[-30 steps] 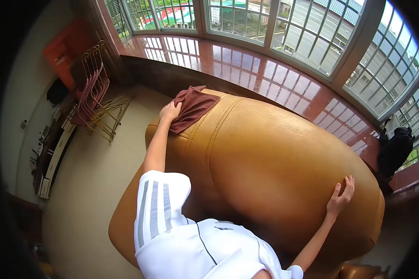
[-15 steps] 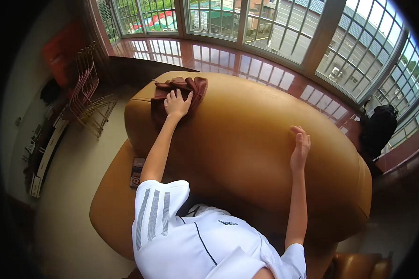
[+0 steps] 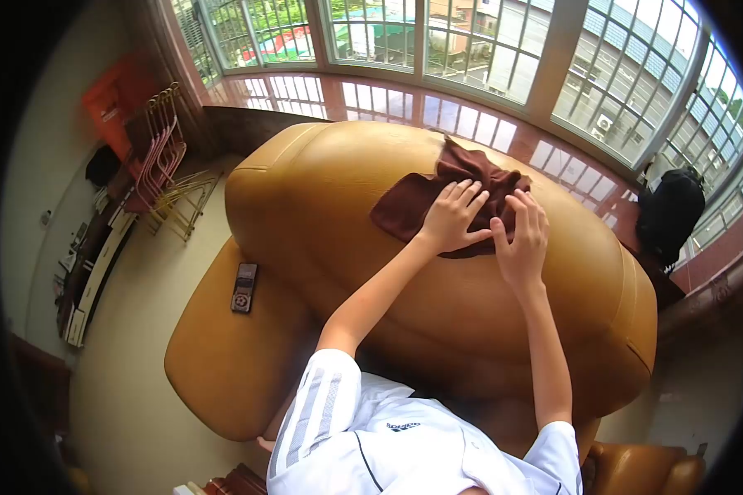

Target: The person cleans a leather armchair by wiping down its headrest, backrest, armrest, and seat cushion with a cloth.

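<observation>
A dark reddish-brown cloth [image 3: 409, 206] lies crumpled over the upper backrest of the tan leather sofa [image 3: 322, 202]. My left hand [image 3: 456, 219] rests on the cloth with its fingers spread out, pressing from above. Close beside it, my right hand [image 3: 522, 243] is at the cloth's right part, thumb and fingers apart. Whether the right fingertips touch the cloth or only hover over it, I cannot tell. The cloth's folds under both hands are partly hidden.
A dark handheld device [image 3: 243, 287] with a round pad lies on the sofa seat at left. Behind the backrest runs a glossy window sill [image 3: 371, 99] below barred windows. A black bag [image 3: 673, 219] sits at right; stacked metal-framed chairs [image 3: 165, 157] stand at left.
My left hand and the cloth have moved right along the backrest, from its left end to near the middle. My right hand has shifted slightly and now meets the cloth's right side.
</observation>
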A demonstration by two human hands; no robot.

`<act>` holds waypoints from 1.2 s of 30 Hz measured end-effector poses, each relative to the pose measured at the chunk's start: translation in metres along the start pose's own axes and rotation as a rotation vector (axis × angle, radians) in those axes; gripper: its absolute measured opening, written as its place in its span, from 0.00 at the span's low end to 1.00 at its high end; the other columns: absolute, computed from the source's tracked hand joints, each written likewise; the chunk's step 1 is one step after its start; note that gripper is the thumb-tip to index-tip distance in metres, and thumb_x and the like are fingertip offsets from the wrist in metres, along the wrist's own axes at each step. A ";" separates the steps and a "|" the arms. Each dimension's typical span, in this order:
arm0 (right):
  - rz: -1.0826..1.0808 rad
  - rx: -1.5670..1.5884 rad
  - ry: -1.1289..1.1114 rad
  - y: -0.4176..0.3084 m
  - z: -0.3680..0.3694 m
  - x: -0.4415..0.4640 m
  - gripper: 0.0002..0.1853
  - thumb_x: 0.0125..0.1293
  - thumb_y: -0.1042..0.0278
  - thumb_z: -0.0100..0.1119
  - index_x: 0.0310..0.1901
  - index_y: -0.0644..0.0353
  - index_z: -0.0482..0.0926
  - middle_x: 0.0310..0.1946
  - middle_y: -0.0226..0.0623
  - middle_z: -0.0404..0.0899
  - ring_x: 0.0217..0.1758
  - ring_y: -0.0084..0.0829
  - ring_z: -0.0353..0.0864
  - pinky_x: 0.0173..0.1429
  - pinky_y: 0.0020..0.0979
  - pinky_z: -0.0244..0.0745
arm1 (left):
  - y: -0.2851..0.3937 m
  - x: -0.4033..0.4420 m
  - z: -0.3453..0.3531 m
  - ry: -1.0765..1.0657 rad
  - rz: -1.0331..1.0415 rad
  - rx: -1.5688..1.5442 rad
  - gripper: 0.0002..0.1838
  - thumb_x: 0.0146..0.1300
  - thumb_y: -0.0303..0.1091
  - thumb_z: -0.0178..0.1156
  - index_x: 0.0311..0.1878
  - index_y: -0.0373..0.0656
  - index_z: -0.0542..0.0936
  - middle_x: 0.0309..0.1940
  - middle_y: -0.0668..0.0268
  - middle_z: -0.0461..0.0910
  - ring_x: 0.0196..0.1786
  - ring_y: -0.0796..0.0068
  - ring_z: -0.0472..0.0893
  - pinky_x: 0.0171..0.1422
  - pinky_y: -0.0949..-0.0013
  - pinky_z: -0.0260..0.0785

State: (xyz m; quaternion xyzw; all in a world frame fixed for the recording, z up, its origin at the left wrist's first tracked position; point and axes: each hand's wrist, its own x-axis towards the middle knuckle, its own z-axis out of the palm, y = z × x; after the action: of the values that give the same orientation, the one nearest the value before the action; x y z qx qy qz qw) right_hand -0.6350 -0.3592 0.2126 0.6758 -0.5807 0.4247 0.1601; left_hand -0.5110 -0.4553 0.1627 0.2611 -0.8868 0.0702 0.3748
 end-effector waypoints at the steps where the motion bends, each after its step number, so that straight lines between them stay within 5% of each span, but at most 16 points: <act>1: 0.010 -0.023 -0.020 0.005 0.008 0.006 0.21 0.57 0.56 0.51 0.49 0.59 0.68 0.52 0.44 0.67 0.60 0.43 0.61 0.63 0.44 0.50 | -0.001 -0.003 0.000 0.031 0.013 -0.013 0.32 0.47 0.50 0.59 0.53 0.39 0.69 0.54 0.54 0.66 0.59 0.58 0.64 0.63 0.58 0.54; 7: 0.362 -0.427 -0.183 0.019 0.063 0.003 0.31 0.57 0.44 0.47 0.57 0.58 0.63 0.60 0.47 0.58 0.66 0.40 0.53 0.65 0.51 0.43 | -0.025 -0.018 -0.015 -0.011 -0.115 -0.089 0.37 0.46 0.53 0.60 0.58 0.44 0.64 0.57 0.58 0.64 0.61 0.58 0.62 0.63 0.58 0.55; 11: 0.351 -0.550 -0.129 0.011 0.059 -0.021 0.32 0.55 0.44 0.49 0.57 0.57 0.63 0.61 0.47 0.57 0.66 0.43 0.52 0.65 0.51 0.43 | -0.065 -0.035 -0.045 -0.094 -0.121 -0.164 0.45 0.41 0.60 0.62 0.60 0.44 0.60 0.59 0.58 0.62 0.63 0.60 0.61 0.64 0.59 0.54; 15: 0.356 -0.579 -0.115 0.005 0.048 -0.035 0.30 0.54 0.47 0.51 0.57 0.53 0.64 0.62 0.43 0.57 0.65 0.43 0.52 0.65 0.50 0.43 | -0.113 -0.048 -0.066 -0.100 -0.215 -0.232 0.42 0.44 0.58 0.61 0.59 0.43 0.62 0.56 0.59 0.67 0.59 0.61 0.67 0.63 0.61 0.57; 21: 0.467 -0.650 -0.081 0.003 0.064 -0.024 0.29 0.52 0.49 0.51 0.56 0.50 0.65 0.62 0.36 0.57 0.66 0.39 0.52 0.65 0.48 0.44 | -0.163 -0.044 -0.053 -0.036 -0.250 -0.240 0.23 0.55 0.46 0.55 0.52 0.45 0.70 0.52 0.63 0.72 0.55 0.63 0.70 0.62 0.61 0.57; 27: 0.428 -0.661 -0.029 0.008 0.069 -0.028 0.29 0.52 0.50 0.49 0.56 0.50 0.65 0.62 0.35 0.58 0.65 0.37 0.54 0.66 0.45 0.44 | -0.163 -0.045 -0.046 0.038 -0.184 -0.153 0.25 0.56 0.45 0.53 0.55 0.43 0.68 0.49 0.64 0.73 0.56 0.67 0.68 0.63 0.60 0.55; 31: 0.421 -0.655 -0.052 0.006 0.067 -0.029 0.28 0.55 0.50 0.47 0.58 0.49 0.64 0.62 0.33 0.58 0.66 0.38 0.53 0.66 0.45 0.44 | -0.161 -0.048 -0.047 0.043 -0.191 -0.148 0.27 0.57 0.45 0.51 0.59 0.43 0.64 0.53 0.63 0.70 0.58 0.68 0.67 0.63 0.60 0.54; 36: 0.498 -0.659 -0.097 -0.002 0.062 -0.040 0.26 0.60 0.49 0.44 0.60 0.47 0.62 0.64 0.33 0.55 0.67 0.38 0.52 0.67 0.43 0.45 | -0.161 -0.060 -0.048 -0.039 -0.182 -0.103 0.32 0.58 0.47 0.48 0.65 0.47 0.55 0.65 0.57 0.51 0.63 0.64 0.58 0.66 0.57 0.47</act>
State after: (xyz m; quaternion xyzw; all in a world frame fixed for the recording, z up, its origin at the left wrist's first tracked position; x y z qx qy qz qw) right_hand -0.6080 -0.3769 0.1460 0.4464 -0.8382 0.2096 0.2329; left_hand -0.3627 -0.5526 0.1431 0.3223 -0.8689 -0.0151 0.3753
